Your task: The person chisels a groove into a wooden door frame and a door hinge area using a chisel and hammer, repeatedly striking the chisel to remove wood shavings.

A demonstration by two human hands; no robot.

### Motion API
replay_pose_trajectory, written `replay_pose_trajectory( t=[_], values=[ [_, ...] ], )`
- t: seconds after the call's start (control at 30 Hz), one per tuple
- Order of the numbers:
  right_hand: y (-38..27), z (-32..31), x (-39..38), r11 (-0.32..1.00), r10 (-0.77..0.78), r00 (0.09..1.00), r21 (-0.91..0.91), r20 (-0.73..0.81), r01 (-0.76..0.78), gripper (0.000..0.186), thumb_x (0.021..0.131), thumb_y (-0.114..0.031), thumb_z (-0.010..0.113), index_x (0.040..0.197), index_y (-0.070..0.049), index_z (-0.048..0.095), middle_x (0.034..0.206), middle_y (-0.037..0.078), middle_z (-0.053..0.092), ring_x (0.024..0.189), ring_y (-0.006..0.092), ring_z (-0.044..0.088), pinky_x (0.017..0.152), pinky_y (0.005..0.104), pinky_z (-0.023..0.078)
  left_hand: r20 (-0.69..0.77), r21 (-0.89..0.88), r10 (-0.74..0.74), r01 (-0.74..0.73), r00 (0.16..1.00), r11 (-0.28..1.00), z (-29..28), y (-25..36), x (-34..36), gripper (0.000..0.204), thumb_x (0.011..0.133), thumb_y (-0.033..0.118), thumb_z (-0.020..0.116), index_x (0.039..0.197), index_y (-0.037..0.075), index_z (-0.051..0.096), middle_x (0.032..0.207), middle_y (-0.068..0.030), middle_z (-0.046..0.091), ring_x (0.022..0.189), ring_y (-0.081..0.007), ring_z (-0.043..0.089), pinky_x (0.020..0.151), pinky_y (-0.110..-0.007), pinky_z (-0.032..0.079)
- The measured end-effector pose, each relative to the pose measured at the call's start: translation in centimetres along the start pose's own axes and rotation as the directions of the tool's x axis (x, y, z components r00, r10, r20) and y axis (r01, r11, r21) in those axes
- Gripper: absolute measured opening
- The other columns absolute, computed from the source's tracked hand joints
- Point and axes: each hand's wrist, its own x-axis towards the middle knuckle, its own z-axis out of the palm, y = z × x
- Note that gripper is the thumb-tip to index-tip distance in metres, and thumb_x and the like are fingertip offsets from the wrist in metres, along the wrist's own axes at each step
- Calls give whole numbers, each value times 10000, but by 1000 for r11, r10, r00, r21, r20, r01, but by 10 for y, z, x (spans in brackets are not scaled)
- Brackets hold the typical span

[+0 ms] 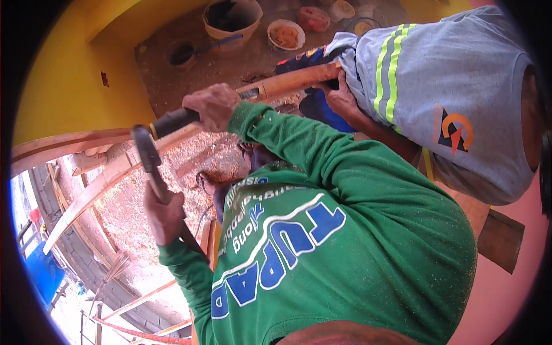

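Observation:
My left hand (164, 213), at the left, is wrapped round a hammer (148, 154) with a dark head. The right hand (214, 106) grips a chisel (172, 122) by its black handle, which has a yellow band near its end. The hammer's head is right at that end; whether they touch I cannot tell. Leading away to the right, the chisel's blade lies against a curved wooden beam (302, 79). A co-worker's hand (342, 102) is at the beam's right end. My green sleeves and sweater cover much of the middle.
Wood shavings (132, 213) cover the ground below. The co-worker (425, 92), in a grey shirt with reflective stripes, is close at the right. Behind are a bucket (233, 31) and a bowl (286, 35). A yellow wall (63, 92) is at the left; a blue chair-like object (45, 270) is lower left.

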Motion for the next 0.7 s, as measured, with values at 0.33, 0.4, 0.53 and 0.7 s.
replay_pose_trajectory(
  t=[0.33, 0.4, 0.53, 0.7],
  values=[
    [-1, 0, -3, 1000, 22, 1000, 0, -19, -22, 195, 650, -188, 636, 806, -100, 561, 731, 87, 609, 705, 289, 609, 618, 408, 475, 7, -73, -62, 63, 998, 995, -16, -7, -3, 218, 693, 19, 523, 890, 26, 429, 600, -27, 462, 436, -116, 451, 378, -258, 386],
    [-2, 2, -5, 1000, -4, 1000, -24, -22, 4, 184, 653, -187, 631, 802, -103, 561, 722, 84, 608, 695, 288, 610, 609, 411, 476, 2, -200, -41, 41, 999, 979, -15, -3, -6, 215, 698, 16, 526, 881, 38, 415, 590, -26, 455, 419, -108, 448, 357, -242, 377],
    [-7, 5, -6, 999, -40, 996, -32, 75, 42, 174, 652, -182, 628, 793, -103, 562, 711, 78, 608, 674, 283, 613, 590, 409, 479, -13, 265, 144, -135, 990, 955, 0, -11, -6, 176, 693, 24, 535, 842, 20, 441, 582, -13, 429, 447, -93, 434, 395, -241, 365],
    [-32, 14, 8, 987, -159, 986, 22, 43, 158, 141, 684, -121, 601, 821, -93, 580, 719, 96, 621, 672, 270, 626, 601, 383, 490, -189, -198, -38, 0, 981, 980, -16, -11, -27, 247, 710, -30, 525, 931, 11, 421, 596, -36, 460, 433, -107, 462, 385, -232, 391]
  ],
)
